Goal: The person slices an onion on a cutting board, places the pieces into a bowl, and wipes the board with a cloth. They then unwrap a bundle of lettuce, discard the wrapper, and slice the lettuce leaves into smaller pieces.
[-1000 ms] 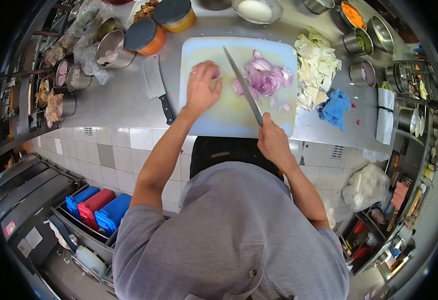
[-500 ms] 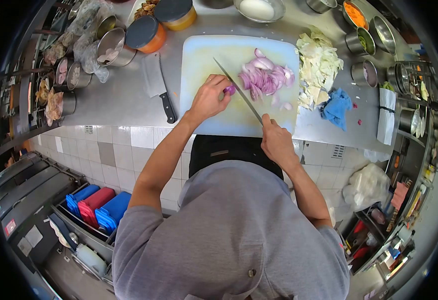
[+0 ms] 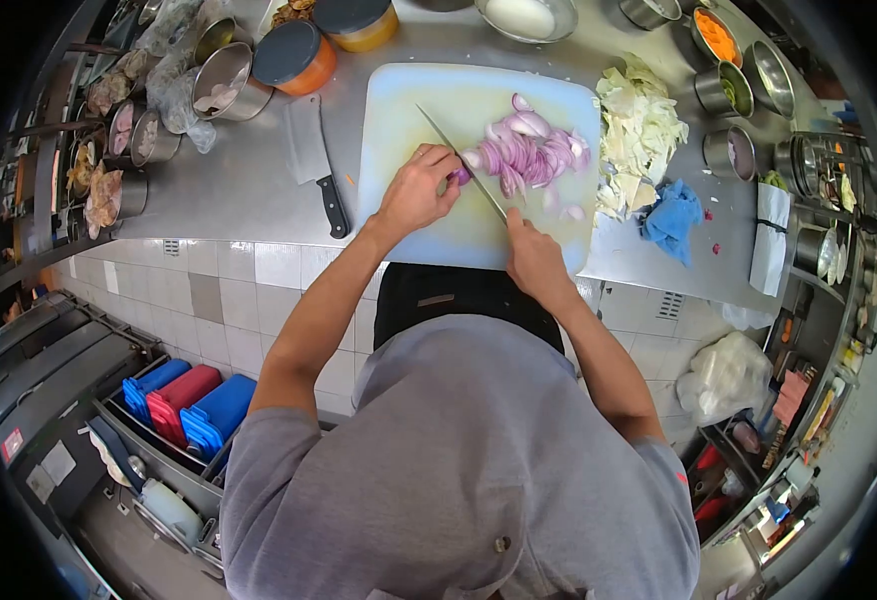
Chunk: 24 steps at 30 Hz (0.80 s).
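Observation:
On the white cutting board (image 3: 409, 92), my left hand (image 3: 422, 188) is closed on a small piece of purple onion (image 3: 461, 176). My right hand (image 3: 536, 258) grips the handle of a long, narrow knife (image 3: 482, 188), whose blade slants up and left, right beside the onion piece and my left fingertips. A heap of sliced purple onion (image 3: 529, 150) lies on the board to the right of the blade. Pale chopped leaves (image 3: 641, 138) are piled along the board's right edge.
A cleaver (image 3: 309, 140) lies left of the board. A blue cloth (image 3: 673, 220) and a white strapped bundle (image 3: 770, 238) sit on the right. Lidded tubs (image 3: 294, 58) and metal bowls (image 3: 232, 85) stand farther back. Blue and red bins (image 3: 184, 400) are below left.
My right hand and the knife have shifted up and left. A fresh slice now shows just right of the blade. My left hand has barely moved.

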Tool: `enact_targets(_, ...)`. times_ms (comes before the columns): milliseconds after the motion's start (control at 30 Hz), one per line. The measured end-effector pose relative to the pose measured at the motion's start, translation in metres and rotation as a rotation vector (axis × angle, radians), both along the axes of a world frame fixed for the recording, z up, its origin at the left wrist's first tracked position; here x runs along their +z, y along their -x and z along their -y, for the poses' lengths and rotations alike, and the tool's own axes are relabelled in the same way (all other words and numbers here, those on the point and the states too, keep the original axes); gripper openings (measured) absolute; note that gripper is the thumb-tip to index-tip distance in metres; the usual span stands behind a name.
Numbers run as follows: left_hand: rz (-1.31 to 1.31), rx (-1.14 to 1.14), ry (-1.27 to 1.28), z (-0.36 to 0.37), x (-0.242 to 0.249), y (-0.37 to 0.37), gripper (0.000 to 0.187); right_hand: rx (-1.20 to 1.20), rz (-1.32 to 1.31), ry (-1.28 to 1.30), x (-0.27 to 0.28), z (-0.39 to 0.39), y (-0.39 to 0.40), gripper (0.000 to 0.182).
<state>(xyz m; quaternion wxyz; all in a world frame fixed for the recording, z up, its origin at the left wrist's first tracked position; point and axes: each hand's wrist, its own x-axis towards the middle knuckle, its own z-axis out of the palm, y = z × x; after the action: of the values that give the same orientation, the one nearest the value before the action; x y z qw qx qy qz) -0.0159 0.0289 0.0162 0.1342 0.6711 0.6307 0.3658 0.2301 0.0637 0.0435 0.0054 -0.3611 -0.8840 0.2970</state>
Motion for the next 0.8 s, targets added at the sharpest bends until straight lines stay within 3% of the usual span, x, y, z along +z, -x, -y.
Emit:
enact_targets(100, -0.005, -0.004, 0.003, 0.002, 0.001, -0.001, 0.022, 0.023, 0.038, 0.031, 0.019, -0.004, -0.004, 0.057)
enact_targets(200, 0.010, 0.014, 0.001, 0.003, -0.001, -0.002, 0.020, -0.001, 0.107, 0.059, 0.029, 0.008, -0.004, 0.056)
enact_targets(300, -0.012, 0.019, -0.021, 0.001, -0.003, -0.001, 0.017, 0.049, 0.016, 0.015, 0.006, -0.003, 0.003, 0.054)
enact_targets(400, -0.015, 0.017, 0.000, 0.002, -0.003, 0.000, 0.016, 0.013, 0.038, 0.046, 0.027, -0.002, -0.002, 0.053)
enact_targets(500, 0.008, 0.039, -0.032, 0.004, -0.003, -0.002, 0.013, -0.001, 0.036, 0.009, 0.013, 0.009, -0.003, 0.050)
enact_targets(700, 0.066, 0.111, 0.005, 0.005, -0.003, -0.007, 0.026, -0.036, -0.162, 0.135, -0.016, -0.009, -0.014, 0.035)
enact_targets(800, 0.082, 0.310, 0.277, 0.009, 0.004, -0.013, 0.030, -0.124, -0.092, 0.168, -0.003, -0.001, -0.018, 0.029)
